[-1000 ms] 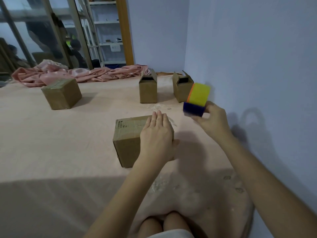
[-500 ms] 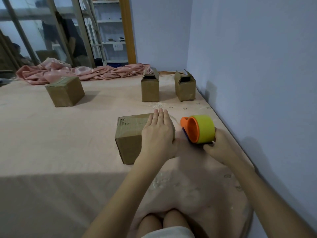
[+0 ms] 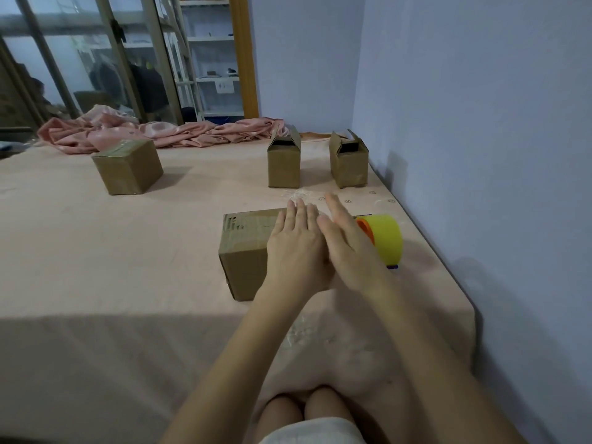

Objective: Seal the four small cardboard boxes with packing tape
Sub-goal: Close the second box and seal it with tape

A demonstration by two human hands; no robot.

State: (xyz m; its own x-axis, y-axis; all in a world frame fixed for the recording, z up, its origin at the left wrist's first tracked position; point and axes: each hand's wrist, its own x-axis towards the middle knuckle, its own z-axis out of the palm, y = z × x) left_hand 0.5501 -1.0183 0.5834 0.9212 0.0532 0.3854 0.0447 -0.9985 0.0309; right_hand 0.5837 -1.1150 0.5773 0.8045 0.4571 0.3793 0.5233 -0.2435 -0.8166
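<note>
Near the surface's right edge | left hand (image 3: 298, 248) and right hand (image 3: 349, 251) flat, fingers straight, gripping nothing, on box (image 3: 246, 248) | light, crushable cardboard; hold by sides

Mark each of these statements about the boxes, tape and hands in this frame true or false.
1. The right hand grips the tape dispenser. False: the dispenser sits on the bed beside the near box, and the hand is flat with straight fingers.
2. The left hand lies flat on top of the near box. True.
3. Both far boxes by the wall, the left one and the right one, have their top flaps up. True.
4. The box at far left is open as well. False: its top is closed.
5. A crumpled pink cloth lies along the far edge of the bed. True.
</note>
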